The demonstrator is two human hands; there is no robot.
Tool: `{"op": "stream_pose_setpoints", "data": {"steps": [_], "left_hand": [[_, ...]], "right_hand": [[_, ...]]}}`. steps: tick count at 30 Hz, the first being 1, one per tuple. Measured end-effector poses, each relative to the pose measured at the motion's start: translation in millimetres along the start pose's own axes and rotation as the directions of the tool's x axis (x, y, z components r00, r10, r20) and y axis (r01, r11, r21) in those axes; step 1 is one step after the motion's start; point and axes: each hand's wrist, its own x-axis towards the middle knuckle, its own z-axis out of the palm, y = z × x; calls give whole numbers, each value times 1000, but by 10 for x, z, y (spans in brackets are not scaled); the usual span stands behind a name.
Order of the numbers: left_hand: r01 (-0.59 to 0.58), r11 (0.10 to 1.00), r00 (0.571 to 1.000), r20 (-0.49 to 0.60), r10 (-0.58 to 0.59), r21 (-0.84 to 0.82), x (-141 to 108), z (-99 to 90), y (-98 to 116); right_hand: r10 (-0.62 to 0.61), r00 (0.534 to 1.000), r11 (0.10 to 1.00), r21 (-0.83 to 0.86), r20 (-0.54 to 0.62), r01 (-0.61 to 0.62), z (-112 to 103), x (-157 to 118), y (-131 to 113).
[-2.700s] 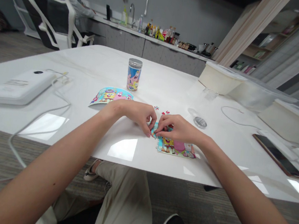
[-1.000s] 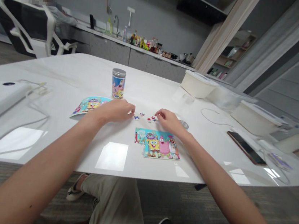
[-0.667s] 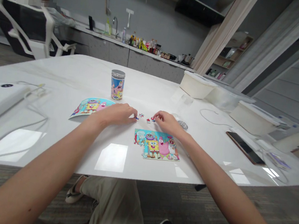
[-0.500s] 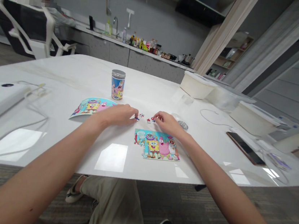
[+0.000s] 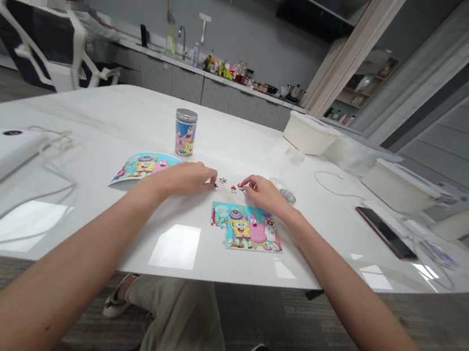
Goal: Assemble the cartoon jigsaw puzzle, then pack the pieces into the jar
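Note:
A jigsaw puzzle (image 5: 253, 229) with cartoon figures lies near the table's front edge, its lower left corner open. Beyond it, several loose pieces, among them a red one (image 5: 233, 188) and a multicoloured one (image 5: 222, 180), lie between my hands. My left hand (image 5: 193, 178) is closed, its fingertips at a small dark blue puzzle piece (image 5: 215, 185). With thumb and fingers together, my right hand (image 5: 263, 191) pinches a red puzzle piece (image 5: 240, 186) at the tabletop. A curved picture sheet (image 5: 141, 167) with the same figures lies partly behind my left hand.
A picture-covered jar (image 5: 185, 133) with a metal lid stands beyond the sheet. By my right hand are a clear container (image 5: 291, 159) and a round metal lid (image 5: 288, 196). Lidded boxes (image 5: 310, 134), a phone (image 5: 385, 233) and cables lie right; a white device (image 5: 1, 155) sits left. A person sits far left.
My left fingertips have shifted very slightly by the dark blue piece. My right hand, the loose pieces and the puzzle look nearly the same.

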Motion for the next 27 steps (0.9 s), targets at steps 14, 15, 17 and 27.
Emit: {"op": "stream_pose_setpoints", "data": {"steps": [14,15,17,27], "left_hand": [[-14,1000,1000,-6,14,25,2,24,-25],[-11,999,1000,-2,11,34,4,29,-26],[-10,999,1000,-3,10,53,9,38,-28],[-2,998,1000,13,1,65,4,25,-1]], "right_hand": [[-6,999,1000,31,36,5,-6,-25,-7],[5,999,999,46,38,-7,-7,-24,-11],[36,998,996,79,42,-39,-7,-22,-17],[31,1000,978,207,7,-32,1,-30,-31]]}}
